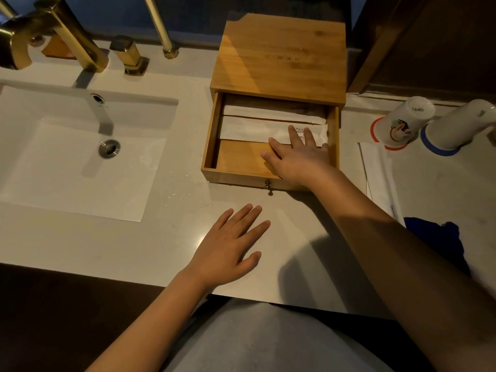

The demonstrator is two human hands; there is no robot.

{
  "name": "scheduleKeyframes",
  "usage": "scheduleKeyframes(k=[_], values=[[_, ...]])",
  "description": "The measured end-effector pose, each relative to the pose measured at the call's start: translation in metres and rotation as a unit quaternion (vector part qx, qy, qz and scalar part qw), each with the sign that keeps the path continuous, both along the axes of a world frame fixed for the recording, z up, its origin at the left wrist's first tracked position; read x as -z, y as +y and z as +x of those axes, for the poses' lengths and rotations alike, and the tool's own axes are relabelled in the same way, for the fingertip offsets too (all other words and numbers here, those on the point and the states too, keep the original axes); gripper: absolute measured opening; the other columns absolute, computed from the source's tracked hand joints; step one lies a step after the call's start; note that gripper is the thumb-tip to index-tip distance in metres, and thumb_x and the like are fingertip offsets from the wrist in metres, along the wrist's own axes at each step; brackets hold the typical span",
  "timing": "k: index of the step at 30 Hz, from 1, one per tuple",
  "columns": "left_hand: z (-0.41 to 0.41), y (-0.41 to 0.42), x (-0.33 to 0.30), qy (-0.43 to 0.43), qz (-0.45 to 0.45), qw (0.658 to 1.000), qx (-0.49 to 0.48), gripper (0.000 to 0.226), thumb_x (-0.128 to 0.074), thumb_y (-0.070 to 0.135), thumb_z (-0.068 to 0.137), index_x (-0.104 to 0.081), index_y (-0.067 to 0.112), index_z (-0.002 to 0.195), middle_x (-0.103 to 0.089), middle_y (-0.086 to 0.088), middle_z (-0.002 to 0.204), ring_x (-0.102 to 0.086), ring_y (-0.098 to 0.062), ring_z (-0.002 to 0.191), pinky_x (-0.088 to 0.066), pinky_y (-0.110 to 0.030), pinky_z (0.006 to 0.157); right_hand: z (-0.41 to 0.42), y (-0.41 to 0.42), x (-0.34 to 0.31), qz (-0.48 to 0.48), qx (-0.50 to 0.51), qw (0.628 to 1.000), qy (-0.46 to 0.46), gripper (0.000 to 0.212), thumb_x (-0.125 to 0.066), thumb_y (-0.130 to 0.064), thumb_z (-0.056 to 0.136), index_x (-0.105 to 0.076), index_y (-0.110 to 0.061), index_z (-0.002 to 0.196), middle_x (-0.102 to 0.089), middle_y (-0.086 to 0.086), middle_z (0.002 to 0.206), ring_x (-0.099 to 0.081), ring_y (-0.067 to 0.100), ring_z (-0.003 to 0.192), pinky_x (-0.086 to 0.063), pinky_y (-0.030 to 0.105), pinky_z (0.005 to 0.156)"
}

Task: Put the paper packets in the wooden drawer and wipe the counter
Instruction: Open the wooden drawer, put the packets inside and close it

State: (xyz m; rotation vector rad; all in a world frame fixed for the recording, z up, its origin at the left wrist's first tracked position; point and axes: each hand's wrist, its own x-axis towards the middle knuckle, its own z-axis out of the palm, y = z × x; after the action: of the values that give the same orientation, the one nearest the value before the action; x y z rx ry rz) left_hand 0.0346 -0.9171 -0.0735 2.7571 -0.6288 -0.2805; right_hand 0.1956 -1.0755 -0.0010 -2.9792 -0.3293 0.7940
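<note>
Where the pale counter fills most of the view, we see a white rectangular sink sunk into its left side, with a brass tap standing behind it. To the right of the sink sits a wooden box whose wooden drawer is pulled out toward us, its small knob facing the counter's near edge. Inside the drawer lie two white paper packets, the rear one against the back and the front one just before it (some print shows on its right end, too small to read). Our right hand reaches into the drawer, fingers spread and flat, its fingertips resting on the front packet's right end; it grips nothing. Our left hand lies palm-down on the bare counter in front of the drawer, fingers open and splayed, holding nothing. Right of the box, another long white packet still lies on the counter, and beside its near end is a dark blue cloth. Farther back stand two upturned cups, one with a red rim and one with a blue rim.
</note>
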Motion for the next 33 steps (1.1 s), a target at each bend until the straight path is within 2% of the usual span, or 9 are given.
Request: scheduleKeyframes(k=[12, 15, 19, 22, 26, 29, 33], values=[[-0.001, 0.0, -0.002, -0.002, 0.0, 1.0, 0.004, 0.055, -0.03, 0.049, 0.091, -0.026, 0.033, 0.144, -0.016, 0.003, 0.156, -0.008, -0.016, 0.145, -0.005, -0.038, 0.115, 0.001, -0.002, 0.0, 0.029, 0.009, 0.999, -0.02, 0.061, -0.016, -0.064, 0.09, -0.006, -0.041, 0.145, 0.008, 0.002, 0.159, 0.01, 0.032, 0.145, -0.001, 0.057, 0.114], [-0.001, 0.0, -0.003, -0.003, 0.001, 1.0, 0.007, 0.056, -0.028, 0.05, 0.091, -0.024, 0.033, 0.145, -0.014, 0.003, 0.156, -0.006, -0.015, 0.145, -0.006, -0.038, 0.116, -0.021, -0.011, -0.011, 0.101, 0.017, 0.99, -0.099, 0.055, -0.025, -0.055, 0.093, -0.021, -0.035, 0.145, -0.009, 0.003, 0.159, -0.004, 0.028, 0.146, -0.006, 0.053, 0.115], [-0.002, 0.001, -0.003, -0.011, 0.0, 1.0, 0.011, 0.056, -0.03, 0.048, 0.091, -0.026, 0.032, 0.145, -0.016, 0.002, 0.156, -0.007, -0.015, 0.144, -0.009, -0.038, 0.116, -0.065, -0.051, -0.019, 0.22, 0.119, 0.935, -0.251, 0.039, -0.042, -0.031, 0.096, -0.047, -0.021, 0.133, -0.042, 0.006, 0.145, -0.038, 0.023, 0.133, -0.032, 0.041, 0.109], [-0.002, 0.0, -0.004, -0.016, -0.006, 1.0, 0.01, 0.055, -0.031, 0.048, 0.091, -0.029, 0.031, 0.144, -0.019, 0.001, 0.155, -0.011, -0.017, 0.144, -0.012, -0.04, 0.115, -0.086, -0.097, -0.006, 0.177, 0.214, 0.921, -0.271, 0.036, -0.049, -0.023, 0.094, -0.052, -0.013, 0.128, -0.051, 0.011, 0.135, -0.047, 0.025, 0.123, -0.041, 0.037, 0.1], [-0.002, 0.0, -0.004, -0.013, -0.005, 1.0, 0.007, 0.056, -0.027, 0.05, 0.091, -0.027, 0.033, 0.144, -0.015, 0.004, 0.155, -0.007, -0.014, 0.144, -0.011, -0.04, 0.116, -0.094, -0.143, 0.019, 0.08, 0.259, 0.939, -0.214, 0.043, -0.06, -0.026, 0.087, -0.052, -0.011, 0.127, -0.053, 0.016, 0.128, -0.048, 0.032, 0.117, -0.046, 0.041, 0.092], [-0.003, 0.0, -0.003, -0.001, -0.005, 1.0, 0.003, 0.057, -0.023, 0.053, 0.091, -0.021, 0.036, 0.145, -0.008, 0.008, 0.155, 0.0, -0.01, 0.144, -0.005, -0.037, 0.117, -0.092, -0.152, 0.024, 0.075, 0.273, 0.941, -0.188, 0.051, -0.064, -0.029, 0.085, -0.048, -0.012, 0.13, -0.055, 0.018, 0.123, -0.051, 0.034, 0.114, -0.05, 0.042, 0.085], [-0.003, -0.001, -0.004, 0.003, -0.003, 1.0, 0.001, 0.057, -0.023, 0.053, 0.09, -0.02, 0.037, 0.145, -0.009, 0.008, 0.156, -0.002, -0.011, 0.145, -0.006, -0.038, 0.117, -0.085, -0.153, 0.021, 0.085, 0.29, 0.932, -0.198, 0.043, -0.062, -0.021, 0.085, -0.051, -0.009, 0.124, -0.06, 0.018, 0.115, -0.059, 0.034, 0.1, -0.048, 0.034, 0.073]])
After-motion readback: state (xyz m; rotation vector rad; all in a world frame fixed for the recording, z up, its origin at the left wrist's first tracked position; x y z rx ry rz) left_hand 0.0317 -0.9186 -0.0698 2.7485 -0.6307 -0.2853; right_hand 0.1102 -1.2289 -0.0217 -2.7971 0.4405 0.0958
